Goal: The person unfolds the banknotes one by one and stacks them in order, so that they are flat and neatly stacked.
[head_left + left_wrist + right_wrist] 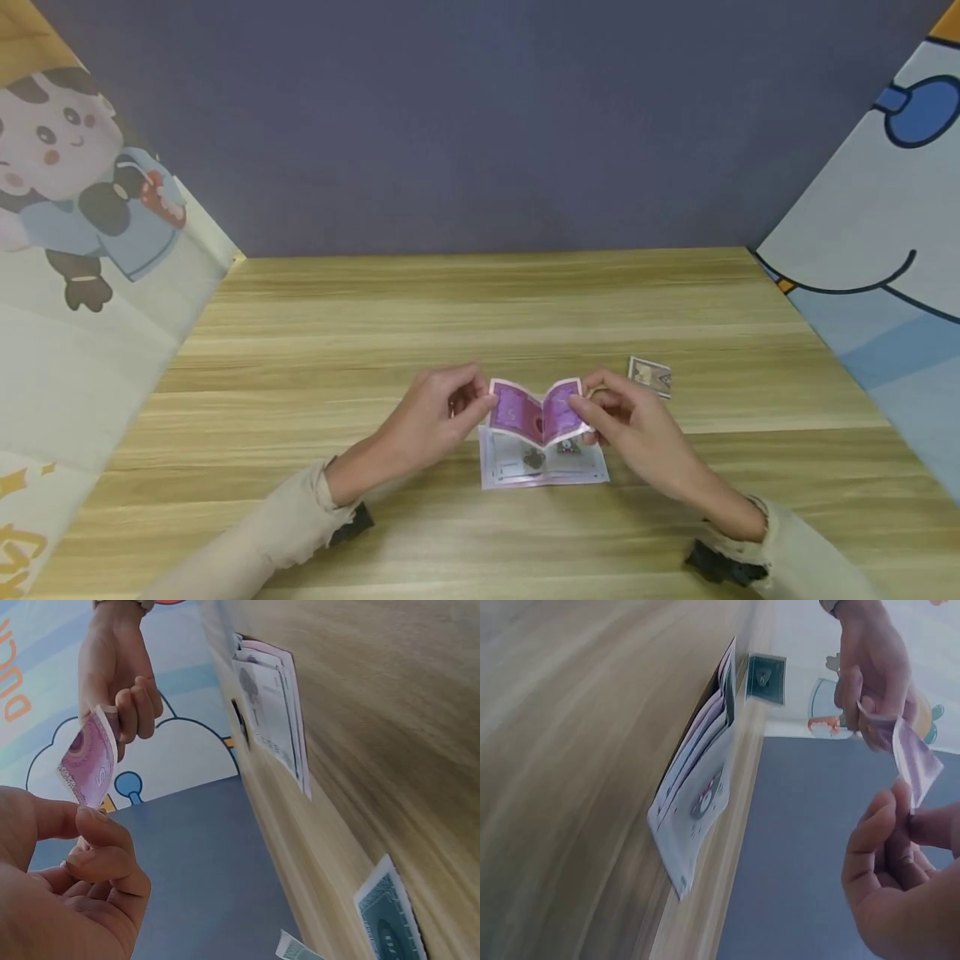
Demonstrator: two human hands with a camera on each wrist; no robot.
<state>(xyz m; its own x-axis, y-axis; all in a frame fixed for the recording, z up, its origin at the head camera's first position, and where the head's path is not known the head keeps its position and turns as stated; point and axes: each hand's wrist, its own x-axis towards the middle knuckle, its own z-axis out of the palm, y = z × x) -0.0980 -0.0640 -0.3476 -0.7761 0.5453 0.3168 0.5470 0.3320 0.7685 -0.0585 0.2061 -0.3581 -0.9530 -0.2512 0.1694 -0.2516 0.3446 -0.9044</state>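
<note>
A purple banknote [517, 412] with a pale border is held up between both hands, bent in a V along its middle. My left hand [438, 408] pinches its left edge between thumb and forefinger. At its right edge, my right hand [637, 429] pinches it in the same way. Just below, a small stack of banknotes [506, 473] lies on the table, its upper part hidden by the purple note. The right wrist view shows that stack [701, 810] as several layers, with a pale printed note facing up.
A small brown note [651, 377] lies beyond my right hand. In the left wrist view, a green note [390, 915] and a corner of another [296, 948] appear low in the picture. Printed panels stand at both sides of the wooden table [337, 308], a grey-blue wall [480, 125] behind.
</note>
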